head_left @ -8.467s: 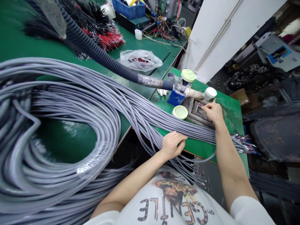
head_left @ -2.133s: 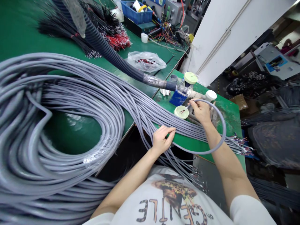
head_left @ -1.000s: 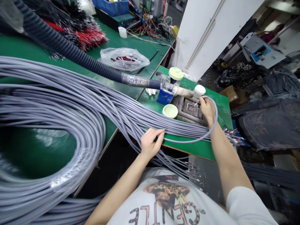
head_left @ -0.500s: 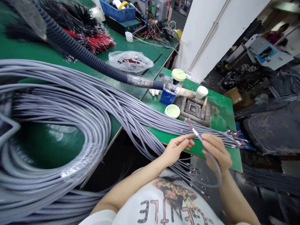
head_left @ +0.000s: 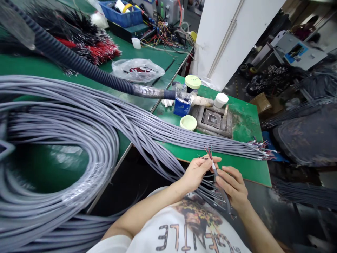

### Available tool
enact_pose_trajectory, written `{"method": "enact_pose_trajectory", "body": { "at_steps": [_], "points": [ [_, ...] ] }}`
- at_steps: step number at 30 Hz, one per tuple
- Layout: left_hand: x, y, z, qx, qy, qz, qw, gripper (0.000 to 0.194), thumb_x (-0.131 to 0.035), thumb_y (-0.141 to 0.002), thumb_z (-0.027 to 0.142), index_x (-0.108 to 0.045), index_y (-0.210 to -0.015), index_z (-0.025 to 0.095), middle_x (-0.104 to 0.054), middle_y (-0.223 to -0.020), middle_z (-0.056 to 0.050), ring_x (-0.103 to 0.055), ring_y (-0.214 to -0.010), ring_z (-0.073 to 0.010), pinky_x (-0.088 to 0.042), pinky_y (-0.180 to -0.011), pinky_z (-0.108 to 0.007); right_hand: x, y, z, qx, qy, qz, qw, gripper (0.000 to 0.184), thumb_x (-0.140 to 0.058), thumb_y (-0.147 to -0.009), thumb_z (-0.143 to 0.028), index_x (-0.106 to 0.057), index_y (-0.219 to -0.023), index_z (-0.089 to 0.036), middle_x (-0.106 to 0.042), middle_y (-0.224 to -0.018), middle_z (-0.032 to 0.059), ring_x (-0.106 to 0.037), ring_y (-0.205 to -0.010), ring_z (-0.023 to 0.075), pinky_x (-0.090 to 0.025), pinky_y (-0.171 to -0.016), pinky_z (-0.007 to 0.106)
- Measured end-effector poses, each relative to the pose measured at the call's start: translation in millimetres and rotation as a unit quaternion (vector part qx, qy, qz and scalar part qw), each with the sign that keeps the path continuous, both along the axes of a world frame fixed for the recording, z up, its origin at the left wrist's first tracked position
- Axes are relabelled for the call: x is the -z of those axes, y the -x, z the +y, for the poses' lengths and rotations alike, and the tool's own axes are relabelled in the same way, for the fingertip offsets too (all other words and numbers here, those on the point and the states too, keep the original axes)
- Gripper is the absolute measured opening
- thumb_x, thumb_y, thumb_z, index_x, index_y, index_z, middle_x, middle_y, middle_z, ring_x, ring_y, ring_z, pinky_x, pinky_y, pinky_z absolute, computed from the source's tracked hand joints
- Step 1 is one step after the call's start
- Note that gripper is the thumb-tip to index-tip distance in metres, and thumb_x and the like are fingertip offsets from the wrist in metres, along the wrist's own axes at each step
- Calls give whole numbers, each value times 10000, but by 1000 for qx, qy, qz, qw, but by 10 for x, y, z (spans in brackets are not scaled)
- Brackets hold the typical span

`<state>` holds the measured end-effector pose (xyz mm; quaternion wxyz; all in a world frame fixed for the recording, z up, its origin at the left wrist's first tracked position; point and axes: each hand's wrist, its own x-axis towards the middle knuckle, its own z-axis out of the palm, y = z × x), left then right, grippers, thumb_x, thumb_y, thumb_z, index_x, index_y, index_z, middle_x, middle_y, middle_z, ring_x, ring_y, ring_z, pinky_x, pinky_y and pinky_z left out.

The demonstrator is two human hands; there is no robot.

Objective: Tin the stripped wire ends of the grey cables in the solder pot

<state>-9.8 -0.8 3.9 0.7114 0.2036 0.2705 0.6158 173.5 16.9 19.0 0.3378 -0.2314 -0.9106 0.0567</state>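
A grey multi-core cable (head_left: 215,171) is between my hands in front of my shirt. Thin coloured wires (head_left: 209,151) fan out of its stripped end, above a white band. My left hand (head_left: 197,172) pinches the cable at the base of these wires, thumb over fingers. Lower down, my right hand (head_left: 234,186) has its fingers curved against the grey jacket; its thumb is partly hidden. Just beyond my hands lies a thick bundle of similar grey cables (head_left: 189,139), whose stripped ends (head_left: 264,150) reach the right side of the green board.
A square soldering pot (head_left: 212,120) sits on the green board (head_left: 244,119), near a pale round tub (head_left: 188,123), a white cup (head_left: 220,100) and a blue box (head_left: 182,107). A ribbed hose (head_left: 105,77) crosses above the bundle. Coiled cables (head_left: 105,151) fill the left.
My left hand has closed on the wire end of the cable. My right hand has moved left and lower along it. The wires are now spread apart and the view has shifted slightly.
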Motion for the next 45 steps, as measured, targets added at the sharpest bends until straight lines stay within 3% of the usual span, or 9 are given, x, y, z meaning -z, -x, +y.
{"method": "enact_pose_trajectory", "body": {
  "at_steps": [6, 10, 13, 16, 26, 36, 41, 45],
  "points": [
    [-1, 17, -4, -8, 0, 0, 1000, 353, -722, -740, 492, -756, -819, 150, -677, -797, -68, -575, -664, -127, -462, -692, -281, 24, -20, -6, -14, 49, 9, 999, 542, -603, -830, -169, -536, -1305, -422, -714, -1124, 17, -629, -1107, 273, -561, -841, 521],
    [8, 45, 11, -45, -24, 69, 996, 295, -708, -771, 439, -741, -671, 163, -699, -845, -68, -609, -776, -155, -473, -779, -296, -31, 10, 6, -1, 218, 43, 975, 468, -496, -881, -160, -564, -1284, -390, -732, -1047, 28, -686, -949, 244, -579, -752, 436],
    [-21, 54, 16, -45, -37, 126, 990, 271, -699, -785, 408, -746, -662, 171, -689, -816, -67, -610, -817, -167, -475, -794, -296, -72, 67, 0, 37, 362, 55, 930, 323, -501, -896, -229, -651, -1161, -340, -737, -781, 0, -684, -657, 192, -559, -614, 332],
    [-67, 58, 10, -37, -35, 149, 987, 270, -704, -777, 399, -743, -644, 168, -665, -771, -65, -608, -755, -162, -482, -717, -288, -80, 119, -9, 51, 441, 32, 895, 222, -564, -870, -311, -706, -1037, -280, -651, -552, -36, -594, -466, 150, -495, -508, 269],
    [-49, 59, -15, -36, -45, 165, 985, 268, -709, -773, 364, -725, -587, 171, -648, -707, -49, -586, -716, -147, -458, -687, -270, -20, 66, 16, 22, 502, 4, 865, 291, -483, -931, -361, -701, -957, -171, -553, -481, -39, -462, -422, 100, -363, -488, 238],
    [-78, 50, -42, -31, -51, 193, 979, 257, -706, -770, 325, -706, -559, 177, -579, -611, -11, -553, -663, -129, -426, -653, -257, -28, 61, -3, 2, 521, 15, 853, 348, -470, -937, -393, -645, -757, -153, -541, -479, -24, -445, -457, 96, -357, -527, 243],
    [-79, 47, -50, -21, -39, 188, 981, 261, -714, -754, 335, -702, -551, 170, -583, -597, -11, -542, -636, -121, -420, -625, -249, -36, 61, 10, -7, 529, 17, 849, 345, -471, -934, -406, -649, -793, -145, -528, -468, -28, -448, -451, 100, -363, -526, 244],
    [-65, 3, -49, 23, -36, 180, 983, 349, -704, -752, 419, -685, -523, 156, -600, -576, -18, -531, -546, -108, -426, -576, -254, -41, 46, -21, -31, 538, 4, 842, 345, -496, -920, -412, -660, -786, -140, -529, -498, -24, -467, -474, 99, -371, -537, 238]
  ]
}}
